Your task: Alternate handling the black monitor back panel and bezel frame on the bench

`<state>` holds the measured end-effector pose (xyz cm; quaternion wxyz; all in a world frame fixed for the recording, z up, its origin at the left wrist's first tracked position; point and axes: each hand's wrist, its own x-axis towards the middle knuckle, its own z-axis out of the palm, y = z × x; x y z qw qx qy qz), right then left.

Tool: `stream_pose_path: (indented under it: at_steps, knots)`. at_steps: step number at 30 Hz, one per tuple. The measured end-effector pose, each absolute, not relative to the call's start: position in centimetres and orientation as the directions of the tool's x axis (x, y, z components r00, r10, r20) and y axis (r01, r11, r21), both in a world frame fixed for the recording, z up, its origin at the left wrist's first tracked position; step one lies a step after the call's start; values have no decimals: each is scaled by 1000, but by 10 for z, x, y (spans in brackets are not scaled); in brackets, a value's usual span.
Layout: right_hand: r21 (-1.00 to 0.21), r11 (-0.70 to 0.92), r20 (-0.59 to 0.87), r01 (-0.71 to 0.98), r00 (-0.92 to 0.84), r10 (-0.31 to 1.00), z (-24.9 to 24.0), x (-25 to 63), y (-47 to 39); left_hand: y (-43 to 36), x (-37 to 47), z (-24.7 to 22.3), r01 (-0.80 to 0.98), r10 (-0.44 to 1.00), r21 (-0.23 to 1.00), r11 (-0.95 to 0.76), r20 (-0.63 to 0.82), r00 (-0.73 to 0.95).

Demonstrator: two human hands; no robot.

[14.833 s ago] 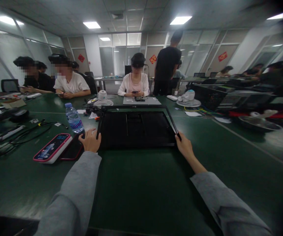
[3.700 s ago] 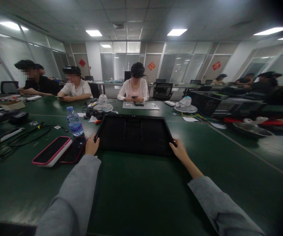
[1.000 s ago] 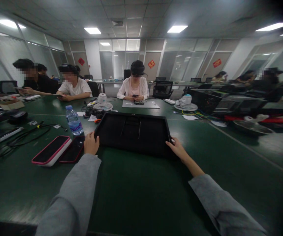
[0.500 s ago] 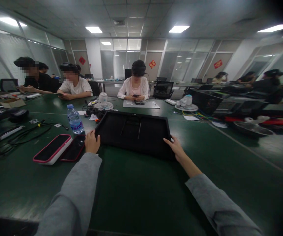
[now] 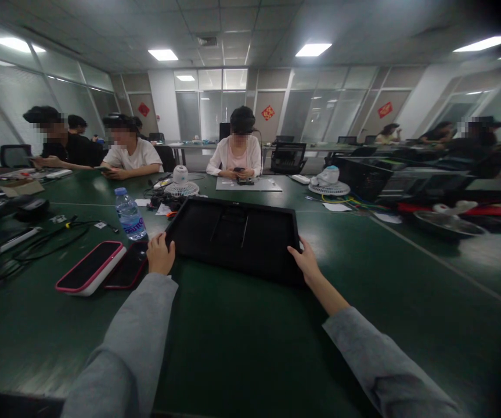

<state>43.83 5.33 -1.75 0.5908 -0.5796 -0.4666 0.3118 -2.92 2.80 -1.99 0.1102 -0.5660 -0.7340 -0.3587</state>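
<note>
A wide black tray-like case (image 5: 263, 235) with a raised rim lies on the green table (image 5: 228, 342), a dark handle-like frame inside its far part. My left hand (image 5: 161, 254) grips its left edge, thumb on the near side. At the right edge, my right hand (image 5: 306, 261) holds the rim, with the thumb on top and the other fingers mostly hidden behind it. Left of my left hand lie a dark phone with a red edge (image 5: 127, 267) and a pink-rimmed white case (image 5: 91, 268). A water bottle (image 5: 130, 216) stands just behind them.
Black cables (image 5: 54, 238) and a white-edged device (image 5: 15, 241) lie at the left. Two small fans (image 5: 181, 183) (image 5: 329, 181) stand beyond the case. A person (image 5: 238, 154) sits opposite; two more sit at the far left. A large round fan (image 5: 448, 223) lies at the right.
The view has shifted slightly, so most things sit a little further left. Both hands keep their hold on the black case, which looks nearly unmoved on the table.
</note>
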Motion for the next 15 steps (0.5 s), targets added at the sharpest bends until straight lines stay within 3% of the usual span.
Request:
stream_pose_path:
  at_steps: [7, 15]
  knots:
    - [-976, 178, 214, 129, 382, 899, -15, 435, 53, 27, -29, -22, 900, 755, 416, 128, 548, -361]
    - [-994, 79, 108, 77, 529, 842, -5, 446, 49, 30, -30, -24, 899, 788, 424, 106, 516, -336]
